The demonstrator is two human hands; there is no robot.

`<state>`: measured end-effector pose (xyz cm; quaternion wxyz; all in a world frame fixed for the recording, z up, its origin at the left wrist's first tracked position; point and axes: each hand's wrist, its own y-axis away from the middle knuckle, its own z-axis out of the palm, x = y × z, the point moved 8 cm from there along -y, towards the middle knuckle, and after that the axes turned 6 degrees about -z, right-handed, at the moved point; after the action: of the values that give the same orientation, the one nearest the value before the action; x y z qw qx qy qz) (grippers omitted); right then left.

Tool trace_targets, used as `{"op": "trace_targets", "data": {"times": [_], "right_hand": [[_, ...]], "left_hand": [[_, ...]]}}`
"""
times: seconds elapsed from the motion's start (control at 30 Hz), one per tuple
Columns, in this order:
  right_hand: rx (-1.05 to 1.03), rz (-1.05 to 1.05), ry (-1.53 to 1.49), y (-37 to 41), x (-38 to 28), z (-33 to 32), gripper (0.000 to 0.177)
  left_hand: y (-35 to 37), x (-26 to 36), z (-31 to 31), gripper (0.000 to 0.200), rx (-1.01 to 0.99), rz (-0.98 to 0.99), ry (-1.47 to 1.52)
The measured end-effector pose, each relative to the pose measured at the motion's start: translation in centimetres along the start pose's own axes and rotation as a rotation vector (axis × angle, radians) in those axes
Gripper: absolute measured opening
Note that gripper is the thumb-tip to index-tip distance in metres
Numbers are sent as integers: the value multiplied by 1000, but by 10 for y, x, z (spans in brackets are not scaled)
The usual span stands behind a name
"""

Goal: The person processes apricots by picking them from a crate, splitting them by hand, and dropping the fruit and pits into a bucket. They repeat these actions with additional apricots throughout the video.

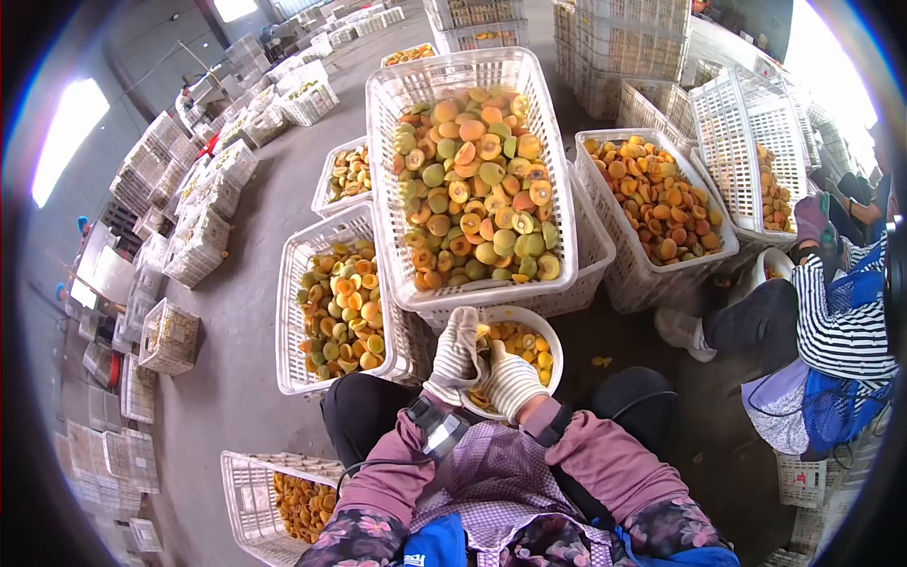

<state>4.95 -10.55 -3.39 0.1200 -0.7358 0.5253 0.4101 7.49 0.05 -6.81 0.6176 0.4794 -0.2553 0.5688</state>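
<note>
My left hand (457, 352), in a white striped glove, is closed around a yellow-orange apricot piece (483, 334). Right beside it is my right hand (511, 382), gloved the same way, with curled fingers and the thumb towards the fruit; whatever it grips is hidden. Both hands are over a round white bucket (557, 352) that contains yellow apricot pieces (522, 342). Just beyond the bucket, a large white crate (380, 189) is tilted towards me, full of halved green and orange apricots (472, 189).
More crates of apricots stand at the left (286, 326) and right (628, 274). A low crate (244, 496) of darker pieces sits by my left side. A co-worker in a striped top (841, 326) sits at the right. Stacked crates (633, 47) rise behind.
</note>
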Motion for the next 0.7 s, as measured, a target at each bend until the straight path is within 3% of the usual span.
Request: {"op": "trace_targets", "data": {"times": [0.03, 0.07, 0.17, 0.23, 0.27, 0.3, 0.37, 0.43, 0.47, 0.5, 0.57, 0.6, 0.7], "right_hand": [[-3, -4, -1, 0, 4, 7, 34], [37, -111, -79, -1, 5, 15, 39], [89, -261, -214, -13, 28, 59, 42], [-144, -165, -1023, -11, 22, 81, 39], [-281, -76, -1092, -6, 26, 88, 32], [-561, 219, -1125, 34, -8, 51, 29], [-636, 271, -1262, 38, 0, 59, 30], [-677, 243, -1368, 46, -14, 50, 32], [-718, 214, -1471, 53, -29, 42, 33], [-687, 306, -1466, 62, -36, 35, 27], [-539, 300, -1451, 48, -23, 47, 26], [-488, 338, -1430, 42, -14, 52, 26], [-319, 413, -1422, 22, 9, 53, 29]], "left_hand": [[9, 11, 7, 23, -33, 12, -44], [18, 29, 18, 37, -73, 249, -149], [22, 30, 18, 47, -157, 121, -133], [24, 39, 25, 55, -258, 163, -261], [25, 37, 27, 55, -302, 94, -225], [28, 34, 30, 56, -349, 22, -190], [25, 26, 28, 52, -406, -50, -133], [13, 45, 6, 48, -75, 63, 389], [17, 69, -17, 45, 106, 219, 464], [4, 75, -30, 53, -177, 169, 1158], [-18, 90, -91, 55, -101, 415, 1312], [-18, 105, -77, 55, -115, 423, 1303], [-37, 138, -35, 51, 85, 417, 1136]]}}
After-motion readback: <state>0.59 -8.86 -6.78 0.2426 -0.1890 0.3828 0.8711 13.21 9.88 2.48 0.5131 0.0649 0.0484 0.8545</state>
